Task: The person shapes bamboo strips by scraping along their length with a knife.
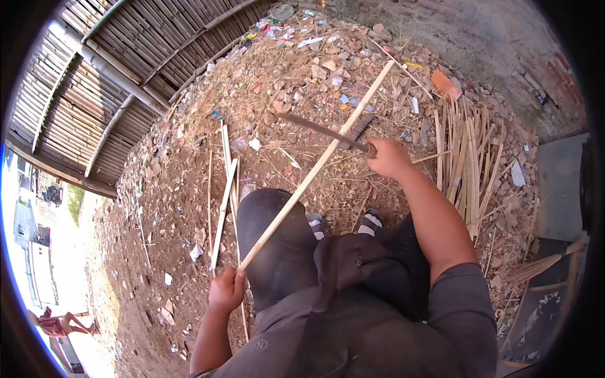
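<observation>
We see the left hand closed around the near end of a long, pale, squared bamboo strip, that end being hidden inside the fist. The strip slants up across one dark trouser knee, and its far end shows plainly above the littered ground. The right hand is wrapped tight about the handle of a long knife with a dark, narrow blade; the fingers cover most of that handle. The blade crosses the strip near the right hand, though we cannot tell whether the edge bites into it. Behind the crossing, a dark ridged object is partly covered, and we cannot make out what it is. The dark-and-white striped footwear shows only in part between the legs. To the right lies a loose heap of pale split strips, while a few thinner pale lengths lie left of the knee. At the lower left, another person in red clothing is small and cut off by the lens rim. A round translucent plastic piece at the top may be a container; its contents, if any, are too small to tell
</observation>
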Demonstrator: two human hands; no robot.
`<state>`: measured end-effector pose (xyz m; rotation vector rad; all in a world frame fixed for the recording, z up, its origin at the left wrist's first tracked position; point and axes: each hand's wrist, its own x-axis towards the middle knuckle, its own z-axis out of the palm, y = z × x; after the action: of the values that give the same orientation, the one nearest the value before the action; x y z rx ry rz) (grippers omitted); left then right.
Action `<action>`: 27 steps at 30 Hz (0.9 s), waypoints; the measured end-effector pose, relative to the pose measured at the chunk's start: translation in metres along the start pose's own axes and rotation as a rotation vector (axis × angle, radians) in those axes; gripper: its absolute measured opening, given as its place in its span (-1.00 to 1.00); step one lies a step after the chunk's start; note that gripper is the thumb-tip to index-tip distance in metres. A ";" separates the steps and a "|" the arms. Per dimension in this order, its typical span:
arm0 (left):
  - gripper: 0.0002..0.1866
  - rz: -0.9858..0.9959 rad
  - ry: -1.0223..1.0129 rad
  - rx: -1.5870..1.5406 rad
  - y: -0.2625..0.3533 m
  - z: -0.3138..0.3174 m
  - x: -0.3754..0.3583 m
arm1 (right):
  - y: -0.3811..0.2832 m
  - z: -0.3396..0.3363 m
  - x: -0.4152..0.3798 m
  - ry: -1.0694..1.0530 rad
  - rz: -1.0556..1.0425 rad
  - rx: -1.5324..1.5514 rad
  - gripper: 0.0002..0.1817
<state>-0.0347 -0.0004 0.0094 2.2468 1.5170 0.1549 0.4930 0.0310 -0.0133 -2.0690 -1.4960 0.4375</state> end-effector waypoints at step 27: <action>-0.62 0.132 0.095 0.000 -0.002 0.007 0.008 | 0.015 -0.033 -0.003 -0.005 0.094 0.264 -0.44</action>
<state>-0.0310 0.0059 0.0010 2.3701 1.4144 0.3043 0.5218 0.0162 0.0036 -1.9340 -1.2714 0.6413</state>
